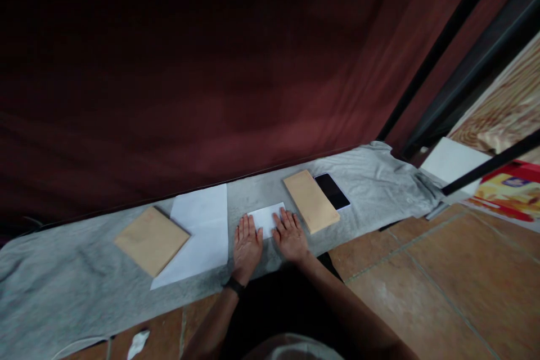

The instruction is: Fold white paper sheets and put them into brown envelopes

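A small folded white paper (265,217) lies on a grey cloth (76,281) spread over the floor. My left hand (246,246) rests flat on the paper's left end, fingers stretched out. My right hand (289,234) lies flat on its right end, fingers spread too. Neither hand grips anything. A brown envelope (311,200) sits just right of my right hand. A stack of white sheets (201,235) lies to the left of my left hand, with another brown envelope (152,239) partly over it.
A dark phone (332,190) lies beside the right envelope. A dark red curtain (189,79) hangs behind the cloth. Brown floor tiles (442,292) extend right, with a white board (451,162) and a red printed package (508,191) beyond. A crumpled white scrap (137,343) lies near the cloth's front edge.
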`<control>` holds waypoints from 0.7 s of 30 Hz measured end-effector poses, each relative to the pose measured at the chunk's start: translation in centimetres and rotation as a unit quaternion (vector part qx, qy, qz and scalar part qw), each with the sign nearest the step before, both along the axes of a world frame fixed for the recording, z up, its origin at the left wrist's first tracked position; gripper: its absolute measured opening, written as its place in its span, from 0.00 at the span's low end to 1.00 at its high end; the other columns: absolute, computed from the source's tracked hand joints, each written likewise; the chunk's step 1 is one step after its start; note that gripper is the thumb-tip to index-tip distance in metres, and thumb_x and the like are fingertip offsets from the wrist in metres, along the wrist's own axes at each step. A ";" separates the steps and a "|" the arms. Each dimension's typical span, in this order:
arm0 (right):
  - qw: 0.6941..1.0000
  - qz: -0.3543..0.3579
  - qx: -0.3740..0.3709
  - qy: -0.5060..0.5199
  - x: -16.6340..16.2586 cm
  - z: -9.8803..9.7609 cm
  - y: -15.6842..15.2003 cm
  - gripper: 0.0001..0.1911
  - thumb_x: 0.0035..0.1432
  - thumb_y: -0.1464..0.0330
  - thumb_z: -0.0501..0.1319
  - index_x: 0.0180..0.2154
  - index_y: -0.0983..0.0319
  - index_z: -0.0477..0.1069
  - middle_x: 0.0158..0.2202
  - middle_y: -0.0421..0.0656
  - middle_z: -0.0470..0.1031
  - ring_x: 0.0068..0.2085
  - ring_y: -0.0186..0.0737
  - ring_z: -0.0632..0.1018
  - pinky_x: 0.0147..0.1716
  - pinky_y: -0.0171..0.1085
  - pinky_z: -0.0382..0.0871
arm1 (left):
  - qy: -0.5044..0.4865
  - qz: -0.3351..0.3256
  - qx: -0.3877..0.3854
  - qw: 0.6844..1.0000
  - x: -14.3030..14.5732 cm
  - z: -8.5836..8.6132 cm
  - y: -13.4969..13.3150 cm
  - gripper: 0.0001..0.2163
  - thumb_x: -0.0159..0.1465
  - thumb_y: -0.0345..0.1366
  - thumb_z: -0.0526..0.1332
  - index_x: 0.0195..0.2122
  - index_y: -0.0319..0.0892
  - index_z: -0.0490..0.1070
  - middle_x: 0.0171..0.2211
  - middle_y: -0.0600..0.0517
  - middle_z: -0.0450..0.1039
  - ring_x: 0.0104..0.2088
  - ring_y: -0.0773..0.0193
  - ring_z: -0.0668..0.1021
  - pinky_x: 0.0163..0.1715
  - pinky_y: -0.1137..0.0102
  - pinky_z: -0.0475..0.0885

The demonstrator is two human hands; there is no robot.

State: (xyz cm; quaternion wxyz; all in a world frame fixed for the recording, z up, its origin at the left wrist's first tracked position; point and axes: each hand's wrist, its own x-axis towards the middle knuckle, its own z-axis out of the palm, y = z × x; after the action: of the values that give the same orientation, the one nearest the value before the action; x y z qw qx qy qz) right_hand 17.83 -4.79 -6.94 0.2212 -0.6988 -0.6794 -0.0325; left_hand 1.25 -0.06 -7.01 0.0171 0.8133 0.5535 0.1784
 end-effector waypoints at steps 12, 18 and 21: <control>1.000 0.007 -0.030 -0.004 0.0 0.7 -0.2 0.29 0.71 0.60 0.52 0.69 0.60 0.57 0.72 0.51 0.53 0.69 0.53 0.62 0.67 0.53 0.50 | -0.397 0.156 -0.250 0.869 -0.2 2.8 2.2 0.22 0.59 0.30 0.60 0.56 0.41 0.70 0.49 0.45 0.79 0.48 0.54 0.79 0.51 0.58 0.75; 0.999 0.015 -0.049 -0.004 0.1 1.2 -0.3 0.29 0.72 0.58 0.52 0.69 0.62 0.58 0.72 0.52 0.53 0.69 0.54 0.61 0.67 0.54 0.50 | -0.486 0.210 -0.284 0.799 0.1 4.2 1.6 0.24 0.53 0.30 0.66 0.52 0.39 0.71 0.29 0.54 0.75 0.29 0.64 0.79 0.30 0.71 0.72; 0.999 0.028 -0.032 0.006 0.4 1.4 -0.6 0.29 0.72 0.57 0.52 0.68 0.62 0.58 0.71 0.51 0.55 0.70 0.52 0.61 0.68 0.54 0.49 | -0.517 0.218 -0.299 0.772 -0.3 5.1 1.0 0.27 0.51 0.32 0.68 0.55 0.38 0.70 0.25 0.57 0.72 0.23 0.67 0.75 0.24 0.74 0.67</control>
State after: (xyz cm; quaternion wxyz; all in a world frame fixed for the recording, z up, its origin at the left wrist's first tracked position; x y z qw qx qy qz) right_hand 18.21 -5.40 -5.56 0.2035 -0.6863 -0.6983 -0.0002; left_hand 0.98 0.94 -1.90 0.5042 0.4097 0.6486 0.3965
